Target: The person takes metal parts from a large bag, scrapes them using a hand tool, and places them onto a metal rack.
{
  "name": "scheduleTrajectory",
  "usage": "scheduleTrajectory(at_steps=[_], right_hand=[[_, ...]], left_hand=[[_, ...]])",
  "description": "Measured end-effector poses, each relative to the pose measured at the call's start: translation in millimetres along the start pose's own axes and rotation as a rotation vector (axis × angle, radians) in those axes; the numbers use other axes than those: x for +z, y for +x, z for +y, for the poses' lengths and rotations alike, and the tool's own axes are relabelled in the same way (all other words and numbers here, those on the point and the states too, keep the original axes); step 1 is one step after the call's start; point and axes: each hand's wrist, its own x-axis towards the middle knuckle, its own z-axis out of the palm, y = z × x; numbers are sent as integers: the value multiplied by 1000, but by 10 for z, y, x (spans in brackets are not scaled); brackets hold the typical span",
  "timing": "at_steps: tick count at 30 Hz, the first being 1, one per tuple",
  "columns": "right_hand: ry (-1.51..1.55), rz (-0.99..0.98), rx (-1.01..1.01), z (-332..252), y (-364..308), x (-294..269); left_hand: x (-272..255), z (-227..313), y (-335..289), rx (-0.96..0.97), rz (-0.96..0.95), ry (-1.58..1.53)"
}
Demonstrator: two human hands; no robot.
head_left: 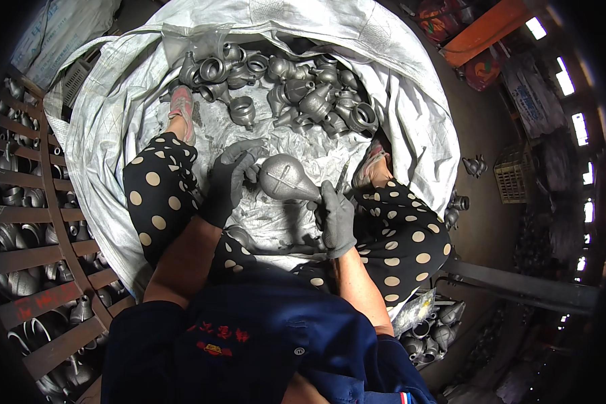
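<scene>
A grey, pear-shaped metal casting (284,178) with a raised line across its rounded face is held up between my hands. My left hand (230,176), in a grey glove, is closed at the casting's rounded left end; part of its grip is hidden. At the narrow right end, my right hand (337,222), also gloved, has its fingers closed on the tip. Beyond my hands, a heap of similar hollow castings (316,101) lies on a white woven sack (417,114). One casting (242,111) with a round opening sits at the heap's near side.
My legs stretch along both sides of the work spot. On the left, a rusty barred metal crate (54,215) holds many castings. At the right stand a yellowish plastic basket (512,174) and a grey metal bar (518,283). More castings (427,337) lie behind my right elbow.
</scene>
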Motion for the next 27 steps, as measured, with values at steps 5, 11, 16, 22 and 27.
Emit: scheduleTrajectory(at_steps=[5,11,16,22,27], right_hand=[[-14,-55,2,41,0,-29],[-12,-89,-54,26,-13,-33],[-20,-142,-109,38,3,-59],[-9,-129,-45,-66,-69,-21],[8,-77,14,-87,-84,-76]], left_hand=[[-21,-35,-5,-49,112,171],[-69,-153,56,-105,165,22],[15,-40,11,-208,214,147],[-68,-93,19,-235,139,56],[-26,-113,57,-144,4,-25]])
